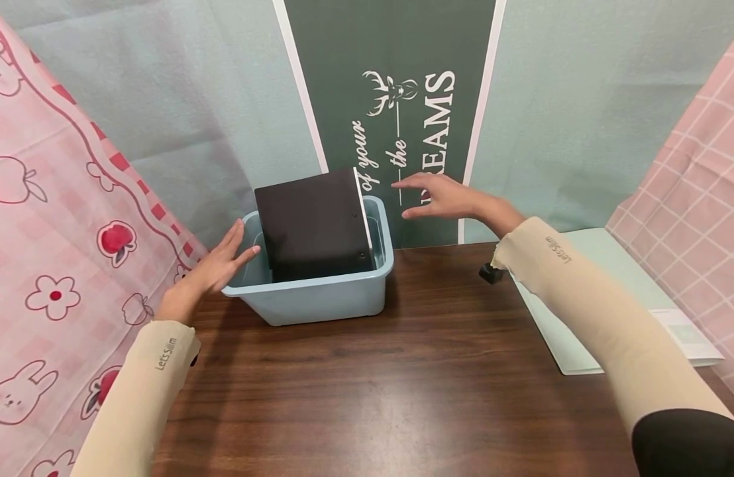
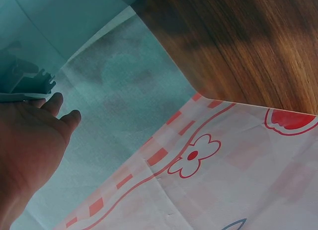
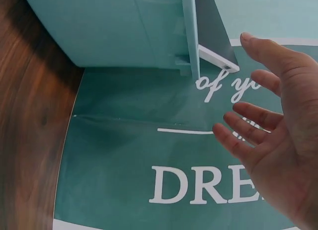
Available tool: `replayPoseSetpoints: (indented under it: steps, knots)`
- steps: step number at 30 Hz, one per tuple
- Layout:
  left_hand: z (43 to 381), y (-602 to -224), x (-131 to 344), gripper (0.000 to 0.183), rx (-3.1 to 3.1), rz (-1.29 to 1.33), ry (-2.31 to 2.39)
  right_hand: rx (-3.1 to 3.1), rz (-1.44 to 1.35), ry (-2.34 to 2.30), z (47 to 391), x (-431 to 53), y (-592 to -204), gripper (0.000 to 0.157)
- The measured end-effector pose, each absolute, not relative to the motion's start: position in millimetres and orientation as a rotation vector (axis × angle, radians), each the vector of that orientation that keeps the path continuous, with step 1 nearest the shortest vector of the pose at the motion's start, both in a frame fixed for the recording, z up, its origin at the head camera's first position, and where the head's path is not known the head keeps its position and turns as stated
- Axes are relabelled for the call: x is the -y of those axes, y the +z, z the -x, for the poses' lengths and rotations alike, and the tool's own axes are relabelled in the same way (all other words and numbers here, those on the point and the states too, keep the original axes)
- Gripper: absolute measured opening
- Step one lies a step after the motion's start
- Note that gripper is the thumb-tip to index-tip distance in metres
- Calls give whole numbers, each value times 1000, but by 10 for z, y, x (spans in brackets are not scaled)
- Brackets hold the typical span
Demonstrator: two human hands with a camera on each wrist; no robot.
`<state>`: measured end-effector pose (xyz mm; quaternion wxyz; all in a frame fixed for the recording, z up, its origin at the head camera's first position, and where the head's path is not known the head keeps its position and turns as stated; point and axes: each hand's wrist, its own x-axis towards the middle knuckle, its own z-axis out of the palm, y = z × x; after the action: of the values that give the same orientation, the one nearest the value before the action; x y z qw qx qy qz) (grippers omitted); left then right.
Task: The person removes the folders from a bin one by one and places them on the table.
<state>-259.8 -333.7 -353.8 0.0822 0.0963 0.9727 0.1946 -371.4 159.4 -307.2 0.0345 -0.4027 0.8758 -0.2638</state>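
A light blue plastic bin (image 1: 319, 301) stands on the wooden table near its back edge. Inside it leans a flat black rectangular object (image 1: 316, 225) with a white edge, tilted and sticking up above the rim; its lower part is hidden by the bin wall. My left hand (image 1: 218, 262) is at the bin's left rim, fingers extended; in the left wrist view its fingertips (image 2: 57, 101) are right at the rim. To the right of the bin my right hand (image 1: 441, 197) hangs in the air, fingers spread and relaxed, holding nothing and apart from the bin.
A pale green folder (image 1: 554, 331) lies on the right side of the table (image 1: 373, 397), partly under my right forearm. Behind the table hangs a green cloth (image 1: 397, 40) with printed words. Pink patterned cloths hang at the left (image 1: 57, 218) and right (image 1: 695, 152).
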Motion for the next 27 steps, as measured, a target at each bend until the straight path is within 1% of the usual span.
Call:
replayPoseSetpoints:
  steps: [13,21,27]
  knots:
    - [2582,-3533,3330,90,-2905,-283,579,-2628,1234,-927,3736,-1367,-3075,69]
    - [2583,-3535,3336,90,-2897,-278,585,-2639,1160,-953,3767,-1258,-3080,69]
    - [2589,-3523,3335,90,-2900,-273,588,-2603,1181,-1013,3819,-1161,-3069,69]
